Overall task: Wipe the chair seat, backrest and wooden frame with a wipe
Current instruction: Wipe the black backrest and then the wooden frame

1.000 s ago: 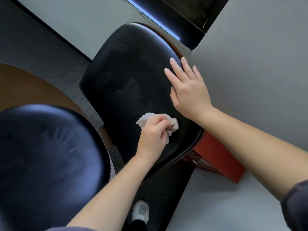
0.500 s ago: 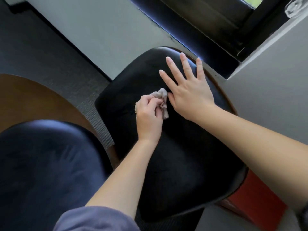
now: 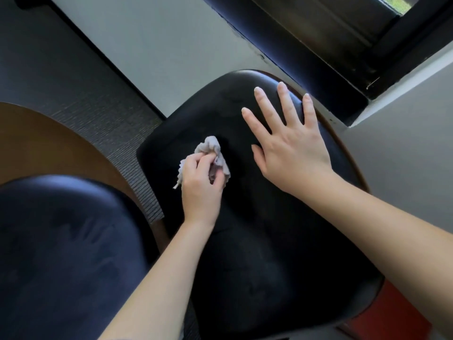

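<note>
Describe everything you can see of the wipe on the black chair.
The wipe is a pale grey-white, crumpled wad, fibrous-looking like tissue or thin cloth, with a frayed edge at its lower left. The left hand grips it, fingers curled round its middle. It rests against the black chair cushion, left of the flat right hand, which does not touch it.

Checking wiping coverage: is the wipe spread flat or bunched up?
Bunched up. The wipe is crumpled into a wad, gripped by the left hand on the black chair cushion.

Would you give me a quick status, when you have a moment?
Left hand grips wipe on black chair. Right hand flat on chair. Nothing blocking.
</note>
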Tool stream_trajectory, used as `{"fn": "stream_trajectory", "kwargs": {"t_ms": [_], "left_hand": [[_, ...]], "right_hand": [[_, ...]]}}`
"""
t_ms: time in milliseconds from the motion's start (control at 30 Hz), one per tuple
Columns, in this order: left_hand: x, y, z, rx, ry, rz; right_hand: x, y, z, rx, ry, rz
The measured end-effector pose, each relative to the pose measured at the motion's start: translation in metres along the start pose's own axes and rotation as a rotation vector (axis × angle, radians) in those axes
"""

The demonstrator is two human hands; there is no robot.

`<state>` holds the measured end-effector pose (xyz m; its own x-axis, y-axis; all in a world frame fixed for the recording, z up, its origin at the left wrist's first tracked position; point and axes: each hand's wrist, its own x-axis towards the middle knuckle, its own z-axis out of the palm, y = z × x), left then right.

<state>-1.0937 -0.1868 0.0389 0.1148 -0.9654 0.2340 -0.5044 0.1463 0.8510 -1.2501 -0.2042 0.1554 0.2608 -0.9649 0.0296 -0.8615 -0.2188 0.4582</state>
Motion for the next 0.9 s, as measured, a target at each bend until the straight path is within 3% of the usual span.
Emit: {"fn": "stream_trajectory", "kwargs": {"t_ms": [100, 233, 300, 400, 567, 633, 767, 900], "left_hand": [[0.007, -0.033, 0.001, 0.126, -0.014, -0.073], [0.027, -0.059, -0.012, 0.114, 0.066, -0.358], [0.035, -0.044, -0.010, 0.061, 0.111, -0.240], [0.034, -0.031, -0.003, 0.058, 0.044, -0.019], [0.035, -0.063, -0.008, 0.186, -0.015, -0.051], [0.035, -0.071, -0.014, 0.194, -0.044, -0.209], [0.031, -0.103, -0.026, 0.227, -0.014, -0.710], [0.032, -0.102, -0.018, 0.161, 0.067, -0.815]], "right_hand": [[0.000, 0.000, 0.000, 0.013, 0.014, 0.006], [0.001, -0.002, 0.001, 0.015, 0.015, 0.012], [0.000, -0.002, 0.001, 0.012, 0.005, 0.015], [0.002, -0.002, 0.001, 0.004, -0.001, 0.005], [0.001, -0.002, 0.001, 0.005, -0.003, 0.017], [0.001, -0.002, 0.001, 0.011, -0.002, 0.015], [0.001, -0.003, 0.002, 0.006, 0.000, 0.024], [0.002, -0.003, 0.002, 0.011, 0.011, 0.024]]}}
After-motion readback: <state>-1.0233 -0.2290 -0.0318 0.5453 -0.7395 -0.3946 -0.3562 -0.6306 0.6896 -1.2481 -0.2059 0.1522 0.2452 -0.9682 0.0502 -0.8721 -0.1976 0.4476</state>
